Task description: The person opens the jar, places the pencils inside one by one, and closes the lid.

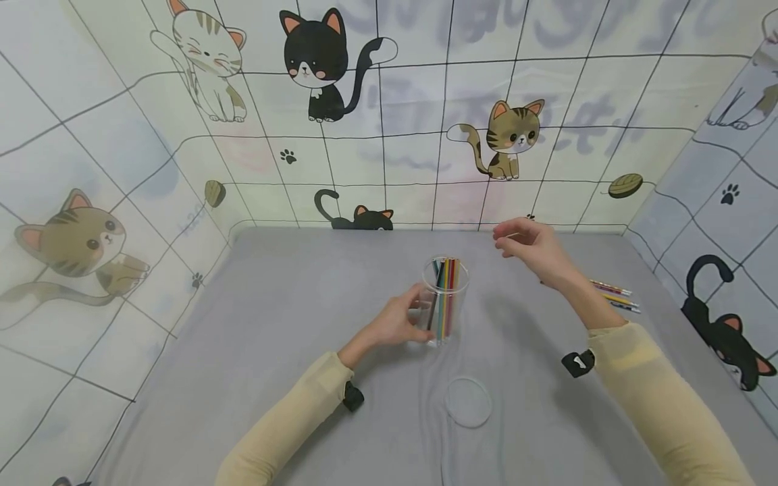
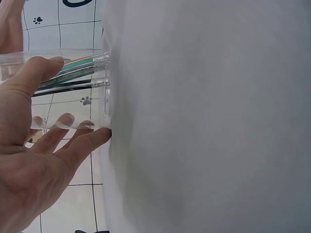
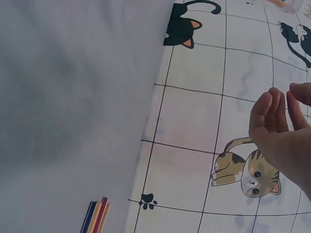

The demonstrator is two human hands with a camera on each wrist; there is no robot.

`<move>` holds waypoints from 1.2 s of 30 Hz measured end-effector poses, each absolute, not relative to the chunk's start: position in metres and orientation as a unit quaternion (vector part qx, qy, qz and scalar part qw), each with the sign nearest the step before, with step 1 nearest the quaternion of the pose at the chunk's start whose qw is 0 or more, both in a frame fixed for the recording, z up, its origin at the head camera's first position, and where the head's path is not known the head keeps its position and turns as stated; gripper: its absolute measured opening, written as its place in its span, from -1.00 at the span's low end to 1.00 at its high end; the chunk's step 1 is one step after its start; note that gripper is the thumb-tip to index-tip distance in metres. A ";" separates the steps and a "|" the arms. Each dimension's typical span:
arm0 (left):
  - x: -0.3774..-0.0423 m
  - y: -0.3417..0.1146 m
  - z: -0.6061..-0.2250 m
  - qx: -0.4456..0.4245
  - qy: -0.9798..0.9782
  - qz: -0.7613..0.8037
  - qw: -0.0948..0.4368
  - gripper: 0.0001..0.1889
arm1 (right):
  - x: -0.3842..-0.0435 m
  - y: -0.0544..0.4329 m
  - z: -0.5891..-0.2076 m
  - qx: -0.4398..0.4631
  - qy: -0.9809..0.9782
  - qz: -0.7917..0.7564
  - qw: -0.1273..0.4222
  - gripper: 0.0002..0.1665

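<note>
My left hand [image 1: 398, 320] grips the side of a clear plastic cup [image 1: 458, 307] that stands upright on the table. In the left wrist view, the thumb [image 2: 41, 72] lies on one side of the cup and the fingers lie along the other. Inside, several slim coloured pencils [image 1: 448, 283] lean together, with clear tips at the cup's bottom. My right hand [image 1: 537, 250] hangs in the air to the right of the cup, fingers loosely bent with nothing between them. A few more pencils [image 3: 96, 216] lie on the table beyond the right forearm, which partly hides them.
A round clear lid [image 1: 468, 402] lies flat on the grey cloth-covered table [image 1: 304, 290], nearer to me than the cup. Upright cloth walls [image 1: 413, 101] with printed cats and grid lines enclose the back and both sides. A black band or device [image 1: 579, 363] sits by the right cuff.
</note>
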State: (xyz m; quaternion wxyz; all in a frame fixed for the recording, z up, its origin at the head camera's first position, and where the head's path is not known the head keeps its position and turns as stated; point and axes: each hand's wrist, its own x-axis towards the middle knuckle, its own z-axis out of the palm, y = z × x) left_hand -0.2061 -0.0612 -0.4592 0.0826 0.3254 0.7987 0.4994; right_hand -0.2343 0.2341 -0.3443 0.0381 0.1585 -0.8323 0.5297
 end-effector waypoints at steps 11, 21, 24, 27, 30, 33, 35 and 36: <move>-0.208 -0.062 -0.461 0.325 0.798 0.501 0.081 -0.12 | -0.237 0.272 -0.365 0.134 -0.855 0.499 0.041 -0.59; -0.207 -0.063 -0.461 0.323 0.799 0.501 0.082 -0.13 | -0.240 0.295 -0.382 0.121 -0.875 0.465 0.061 -0.58; -0.207 -0.063 -0.460 0.325 0.800 0.498 0.083 -0.12 | -0.242 0.302 -0.387 0.115 -0.879 0.459 0.059 -0.59; -0.207 -0.063 -0.460 0.328 0.801 0.495 0.081 -0.12 | -0.243 0.309 -0.391 0.107 -0.883 0.455 0.056 -0.60; -0.208 -0.063 -0.461 0.329 0.801 0.493 0.079 -0.11 | -0.243 0.313 -0.394 0.100 -0.884 0.453 0.055 -0.61; -0.209 -0.062 -0.462 0.329 0.799 0.497 0.079 -0.09 | -0.242 0.317 -0.396 0.094 -0.890 0.442 0.057 -0.62; -0.209 -0.062 -0.463 0.328 0.798 0.500 0.079 -0.08 | -0.242 0.319 -0.398 0.090 -0.894 0.435 0.060 -0.64; -0.209 -0.062 -0.463 0.327 0.797 0.502 0.079 -0.08 | -0.242 0.321 -0.399 0.088 -0.895 0.432 0.060 -0.64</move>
